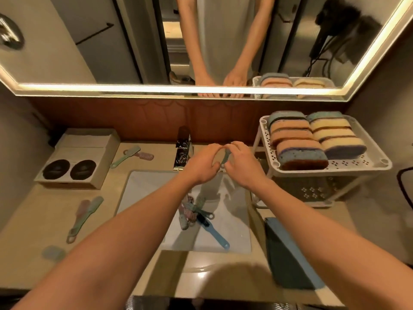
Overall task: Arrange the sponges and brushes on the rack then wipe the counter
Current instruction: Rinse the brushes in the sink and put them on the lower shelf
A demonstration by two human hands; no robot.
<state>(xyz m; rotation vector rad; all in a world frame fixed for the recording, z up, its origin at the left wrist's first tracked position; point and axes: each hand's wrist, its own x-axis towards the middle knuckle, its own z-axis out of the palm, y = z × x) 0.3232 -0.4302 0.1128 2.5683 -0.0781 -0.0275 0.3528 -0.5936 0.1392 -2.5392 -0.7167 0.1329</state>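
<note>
Two hands are being held together above the back of the sink (143, 186), seen from the head camera looking down. A small green brush (225, 156) is being pinched between them: the left hand (202, 166) is closed on its lower part from the left, and the right hand (242, 163) is closed on it from the right, fingertips nearly touching over the top. The brush's long axis is running nearly upright in the picture, away from the person, with its hanging loop at the near end.

The rack (377, 163) is standing on the counter (33, 211) to the right of the hands and a little farther back. Its top tier is being filled by two rows of sponges (295, 139), packed side by side. The right hand is the nearer one to the rack, so a carry rightward is being judged the likely next move; which tier is meant for brushes cannot be told.

More brushes are waiting elsewhere. Several are lying heaped in the sink (192, 211), below the forearms, with one blue brush (214, 234) pointing toward the near right. Two are lying on the counter at the near left (86, 217), and two at the far left (131, 154). A folded dark cloth (288, 251) is lying on the counter at the near right, in front of the rack, probably for the wiping.
</note>
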